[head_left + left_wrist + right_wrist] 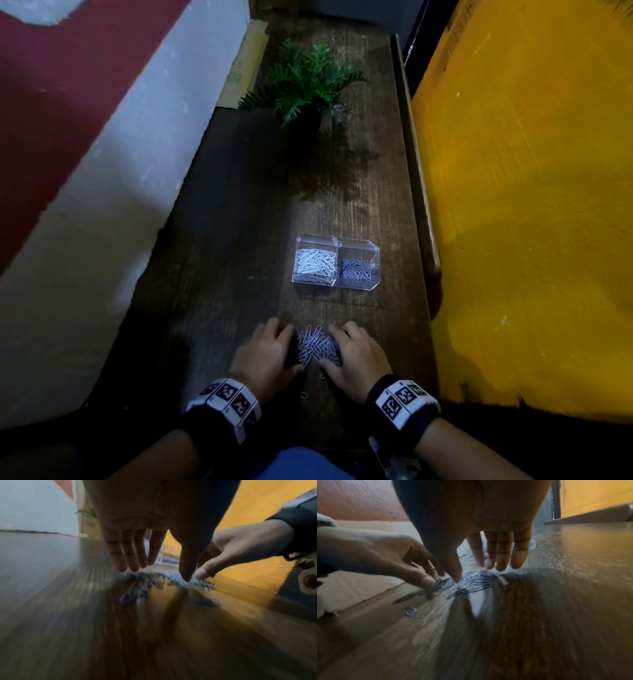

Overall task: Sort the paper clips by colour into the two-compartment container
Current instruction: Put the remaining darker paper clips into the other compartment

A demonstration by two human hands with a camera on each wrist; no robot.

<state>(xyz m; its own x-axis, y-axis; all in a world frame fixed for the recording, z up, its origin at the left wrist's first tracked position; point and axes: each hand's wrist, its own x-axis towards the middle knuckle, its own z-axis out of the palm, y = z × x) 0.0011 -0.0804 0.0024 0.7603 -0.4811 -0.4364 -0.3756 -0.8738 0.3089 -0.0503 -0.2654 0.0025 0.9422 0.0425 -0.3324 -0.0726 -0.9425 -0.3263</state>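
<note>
A heap of blue paper clips (317, 344) lies on the dark wooden table (239, 240) near its front edge. My left hand (291, 347) and right hand (330, 347) flank the heap, fingers straight and tips down against its sides. In the left wrist view my left hand (159, 573) has its thumb tip on the clips (154, 580). In the right wrist view my right hand (477, 574) touches them (474, 581) the same way. Further back stands the clear two-compartment container (375, 253), with white clips (313, 262) on the left and blue clips (356, 272) on the right.
Two stray clips (304, 395) (322, 376) lie between my wrists. A potted fern (305, 82) stands at the far end. A raised wooden lip (416, 171) and a yellow wall (531, 205) bound the right side; a white ledge (120, 205) bounds the left.
</note>
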